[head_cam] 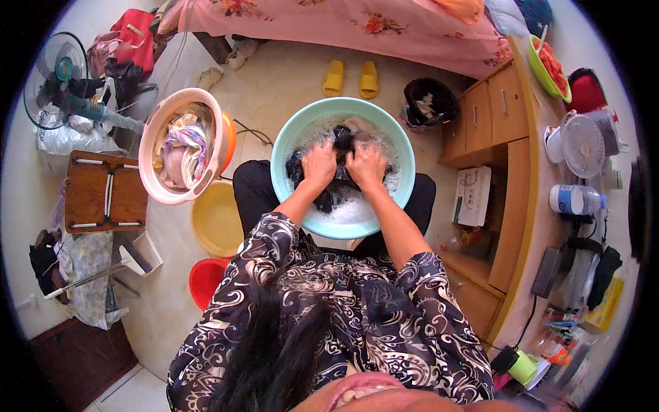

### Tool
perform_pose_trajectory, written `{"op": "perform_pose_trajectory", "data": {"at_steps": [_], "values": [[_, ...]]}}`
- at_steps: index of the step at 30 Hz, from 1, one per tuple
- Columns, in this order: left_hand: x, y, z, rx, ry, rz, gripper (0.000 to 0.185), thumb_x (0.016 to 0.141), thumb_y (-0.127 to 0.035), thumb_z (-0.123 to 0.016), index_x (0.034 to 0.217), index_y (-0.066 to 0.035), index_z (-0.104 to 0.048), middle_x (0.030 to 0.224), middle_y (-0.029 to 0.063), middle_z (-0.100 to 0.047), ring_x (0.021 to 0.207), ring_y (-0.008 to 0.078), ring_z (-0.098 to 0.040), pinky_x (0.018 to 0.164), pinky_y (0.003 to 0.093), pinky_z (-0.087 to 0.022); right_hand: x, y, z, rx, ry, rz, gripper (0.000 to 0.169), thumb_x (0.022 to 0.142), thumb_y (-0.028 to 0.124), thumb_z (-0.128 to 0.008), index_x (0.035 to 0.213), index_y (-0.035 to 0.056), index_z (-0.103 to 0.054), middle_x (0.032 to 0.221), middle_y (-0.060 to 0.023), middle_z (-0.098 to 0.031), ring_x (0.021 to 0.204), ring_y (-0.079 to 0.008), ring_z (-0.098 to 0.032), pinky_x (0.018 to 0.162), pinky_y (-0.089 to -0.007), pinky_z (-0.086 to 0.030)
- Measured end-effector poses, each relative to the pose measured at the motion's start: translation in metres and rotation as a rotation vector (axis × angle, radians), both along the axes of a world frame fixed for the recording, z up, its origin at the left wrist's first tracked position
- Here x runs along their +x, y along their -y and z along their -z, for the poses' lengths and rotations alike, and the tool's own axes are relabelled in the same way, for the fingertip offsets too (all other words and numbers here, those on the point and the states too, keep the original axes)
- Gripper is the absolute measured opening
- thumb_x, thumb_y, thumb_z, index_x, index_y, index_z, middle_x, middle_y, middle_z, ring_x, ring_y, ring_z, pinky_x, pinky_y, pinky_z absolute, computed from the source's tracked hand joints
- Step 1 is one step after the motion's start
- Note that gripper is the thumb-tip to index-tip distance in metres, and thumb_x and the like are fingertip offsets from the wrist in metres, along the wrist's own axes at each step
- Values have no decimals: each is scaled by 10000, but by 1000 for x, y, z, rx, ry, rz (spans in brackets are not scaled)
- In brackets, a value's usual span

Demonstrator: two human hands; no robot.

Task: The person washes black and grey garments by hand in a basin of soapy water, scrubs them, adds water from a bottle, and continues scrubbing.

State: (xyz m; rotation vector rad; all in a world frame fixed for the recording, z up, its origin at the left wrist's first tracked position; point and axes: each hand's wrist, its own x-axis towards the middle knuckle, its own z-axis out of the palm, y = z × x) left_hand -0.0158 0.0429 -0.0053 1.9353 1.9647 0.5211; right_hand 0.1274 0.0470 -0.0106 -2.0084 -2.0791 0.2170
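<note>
A light turquoise plastic basin (407, 180) stands before me between my knees, holding water topped with white suds (351, 212). Dark wet cloth (343, 138) lies bunched in it, partly under the foam. My left hand (319, 164) grips a fold of this cloth on the left side. Close beside it, my right hand (366, 162) has its fingers curled into another part of the same cloth. The fingertips of both hands are partly hidden by the fabric and suds. A paler piece of cloth (359, 124) shows at the basin's far side.
To the left, a pale pink tub (145, 170) holds wet laundry (186, 152). A yellow basin (216, 219) and a red basin (203, 283) sit nearer me. Yellow slippers (369, 80) and a black-lined bin (437, 100) lie beyond; a wooden desk (520, 206) stands right.
</note>
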Motion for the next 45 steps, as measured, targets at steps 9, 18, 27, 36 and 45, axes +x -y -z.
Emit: {"op": "perform_pose_trajectory", "data": {"at_steps": [9, 18, 27, 36, 45], "values": [[-28, 4, -61, 44, 1174, -138, 344, 925, -95, -496, 1224, 38, -603, 1144, 122, -654, 1073, 243, -597, 968, 328, -430, 37, -7, 3, -98, -379, -95, 403, 777, 385, -702, 1107, 153, -719, 1134, -168, -643, 1133, -355, -575, 979, -499, -447], [-65, -6, -78, 100, 1167, -53, 322, 843, -14, -560, 1163, -27, -591, 883, -3, -567, 802, 94, -511, 768, 233, -431, 62, 31, -80, 181, -778, 18, 274, 746, 187, -711, 920, -8, -629, 876, -232, -670, 858, -392, -664, 773, -438, -510], [-60, 3, -39, 117, 562, 236, 631, 791, -90, -620, 1382, 5, -421, 1331, 209, -537, 1216, 331, -551, 1038, 457, -429, 34, 10, -79, 263, -541, -357, 670, 751, 116, -633, 1404, 60, -494, 1434, -215, -491, 1347, -372, -443, 1145, -450, -327], [-39, 1, 0, 63, 160, -45, 341, 857, -204, -653, 1129, -38, -532, 1030, 229, -662, 944, 429, -640, 843, 536, -505, -18, -34, -16, -52, -229, -461, 510, 853, 267, -683, 1341, 173, -567, 1278, -87, -610, 1218, -323, -527, 1014, -487, -418], [-33, -19, 8, -93, 199, -189, 347, 862, -253, -655, 1111, -23, -582, 971, 259, -675, 916, 441, -653, 799, 551, -516, -32, -46, 20, -48, -157, -313, 442, 829, 236, -662, 1248, 104, -616, 1159, -215, -653, 1154, -388, -577, 1012, -542, -422]]}}
